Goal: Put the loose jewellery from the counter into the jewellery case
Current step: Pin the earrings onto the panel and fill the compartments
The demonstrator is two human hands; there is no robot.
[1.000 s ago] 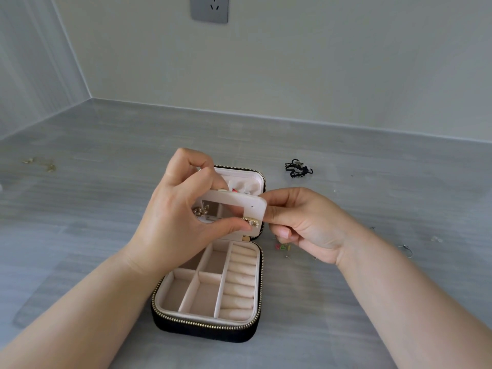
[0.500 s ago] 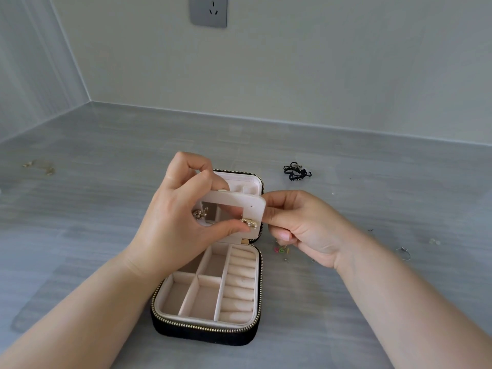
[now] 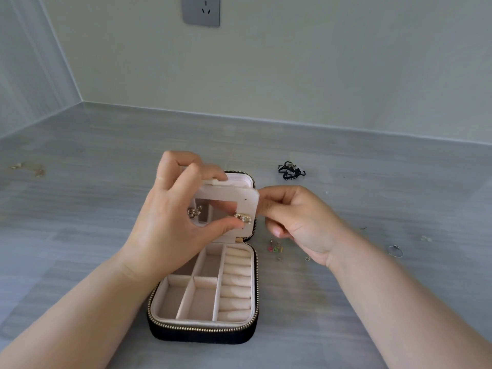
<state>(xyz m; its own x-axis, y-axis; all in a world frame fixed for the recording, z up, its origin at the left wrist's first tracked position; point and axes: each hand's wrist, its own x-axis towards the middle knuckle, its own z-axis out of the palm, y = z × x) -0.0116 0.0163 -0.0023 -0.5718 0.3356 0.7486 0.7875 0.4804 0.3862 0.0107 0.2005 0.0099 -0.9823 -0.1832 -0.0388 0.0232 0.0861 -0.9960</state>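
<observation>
**Jewellery case open on the bench, both hands on its earring panel**

Jewellery case (image 3: pixel 202 328) lies on the grey bench (image 3: pixel 80 235) just in front of the person, its long axis running straight away from them. The black, zip-edged base is nearest, with square compartments on the left and ring rolls down the right. The lid stands open at the far end.

Above the hinge, the left hand (image 3: pixel 170 230) grasps the pale earring panel (image 3: pixel 239 198), forefinger curled over the top and thumb under the lower edge, beside a gold earring (image 3: pixel 243 218) pinned there. The right hand (image 3: pixel 300 222) has its fingers clenched on the panel's right edge.

Right of the case lie small coloured pieces (image 3: pixel 275 248) and, further right, a thin ring (image 3: pixel 395 251). Beyond them lies a black cord (image 3: pixel 290 170), and far left a gold chain (image 3: pixel 29 167). A grey socket (image 3: pixel 201 10) sits on the wall.
</observation>
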